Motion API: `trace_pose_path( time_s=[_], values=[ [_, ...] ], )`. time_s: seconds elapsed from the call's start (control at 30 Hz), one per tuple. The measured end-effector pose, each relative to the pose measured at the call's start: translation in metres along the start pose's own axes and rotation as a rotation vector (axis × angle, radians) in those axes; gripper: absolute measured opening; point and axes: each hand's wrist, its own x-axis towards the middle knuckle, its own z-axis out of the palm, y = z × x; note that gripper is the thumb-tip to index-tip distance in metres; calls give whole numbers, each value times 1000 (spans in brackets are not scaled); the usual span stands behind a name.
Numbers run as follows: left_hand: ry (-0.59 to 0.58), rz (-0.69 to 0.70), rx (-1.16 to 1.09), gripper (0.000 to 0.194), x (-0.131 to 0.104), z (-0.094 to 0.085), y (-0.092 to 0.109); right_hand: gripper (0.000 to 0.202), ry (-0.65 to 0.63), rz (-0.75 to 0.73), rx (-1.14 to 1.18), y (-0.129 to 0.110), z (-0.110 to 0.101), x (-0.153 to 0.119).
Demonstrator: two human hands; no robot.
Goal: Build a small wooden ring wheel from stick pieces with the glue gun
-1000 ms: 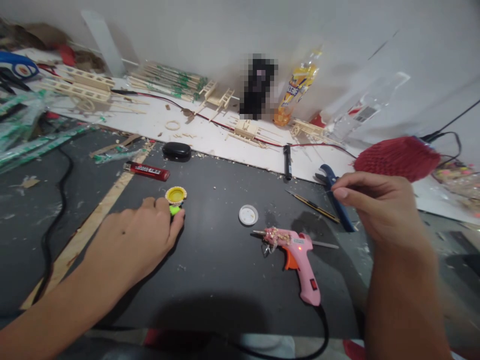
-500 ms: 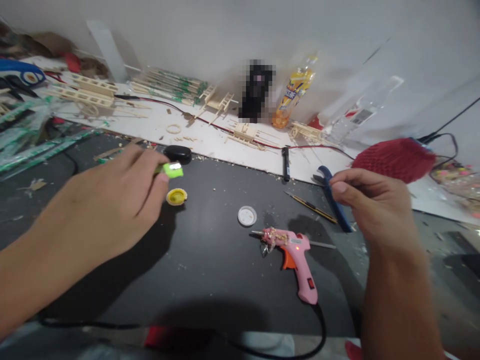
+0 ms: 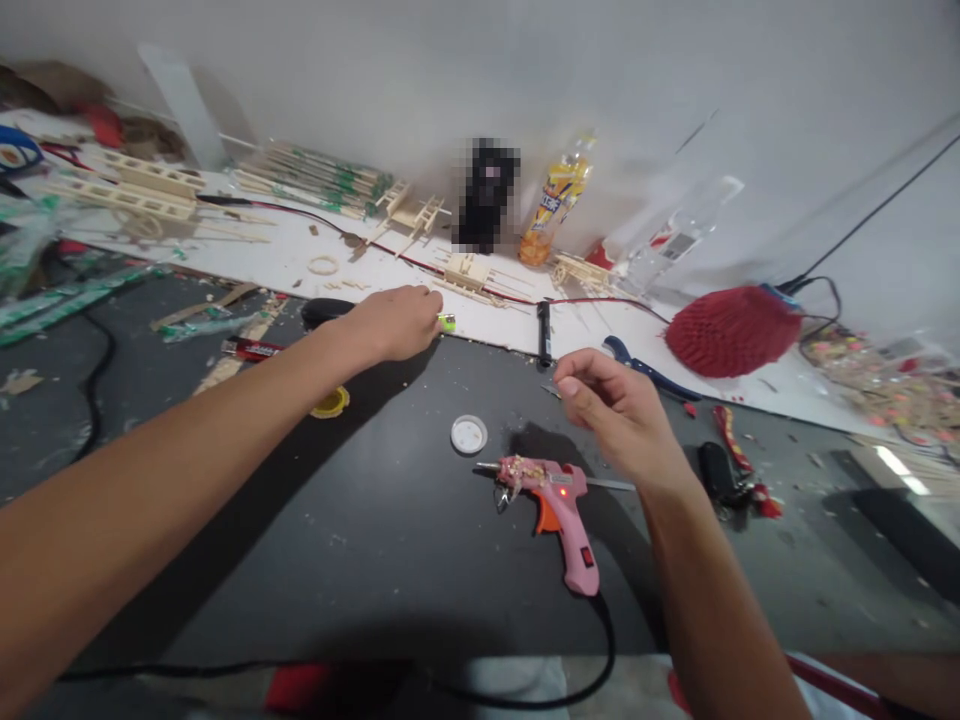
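My left hand (image 3: pixel 397 322) reaches out over the near edge of the white board. Its fingers are closed on a bright green lighter (image 3: pixel 448 323) with a shiny metal end; most of it is hidden by the hand. My right hand (image 3: pixel 619 412) hovers above the dark table, thumb and fingers pinched together. Whatever may be between them is too small to make out. Below it lies a pink glue gun (image 3: pixel 574 525) with an orange trigger and a lit red light. A round white lid (image 3: pixel 469 435) sits just left of the nozzle.
On the white board (image 3: pixel 285 270) stand several small wooden stick models, a black marker (image 3: pixel 544 333), a yellow-labelled bottle (image 3: pixel 553 205) and a clear bottle (image 3: pixel 679 240). Blue-handled pliers (image 3: pixel 656 374) and a red knitted item (image 3: pixel 731 332) lie right. A yellow cap (image 3: pixel 331 403) is partly behind my left forearm.
My left hand has moved right and farther away with the lighter, over the board's edge. My right hand has moved left, still pinched. The view has shifted somewhat to the right.
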Motion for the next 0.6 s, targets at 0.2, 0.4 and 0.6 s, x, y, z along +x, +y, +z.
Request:
trace_pose_path(
  time_s=[0.2, 0.4, 0.6],
  values=[
    [79, 65, -123, 47, -44, -22, -14, 56, -55, -17, -47, -6, 16, 15],
    [149, -15, -364, 51, -126, -32, -25, 27, -175, -37, -118, -25, 29, 40],
    [167, -16, -350, 51, -159, -17, -38, 32, -106, -166, -264, -42, 48, 44]
  ],
)
